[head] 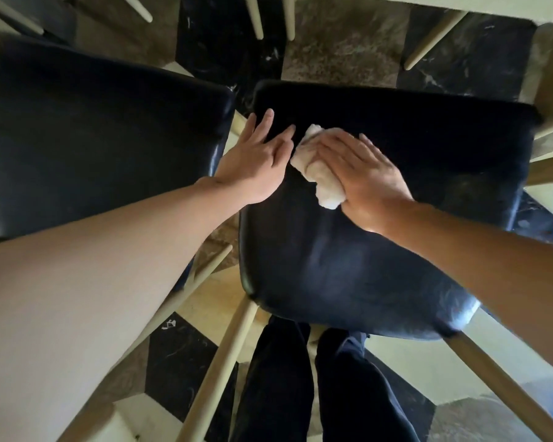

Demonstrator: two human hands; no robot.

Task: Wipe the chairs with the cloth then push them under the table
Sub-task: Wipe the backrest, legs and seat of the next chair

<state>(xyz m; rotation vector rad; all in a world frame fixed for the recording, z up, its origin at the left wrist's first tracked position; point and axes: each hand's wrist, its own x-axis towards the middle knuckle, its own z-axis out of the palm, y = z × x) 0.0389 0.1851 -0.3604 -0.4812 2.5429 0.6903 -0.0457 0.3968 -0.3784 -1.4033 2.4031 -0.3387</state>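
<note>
The right hand (363,173) covers most of the cloth (316,169), so its full shape cannot be told. The left chair (103,148) runs off the picture's left edge (motion-blurred). The table (460,3) shows only a strip at the top edge.
</note>
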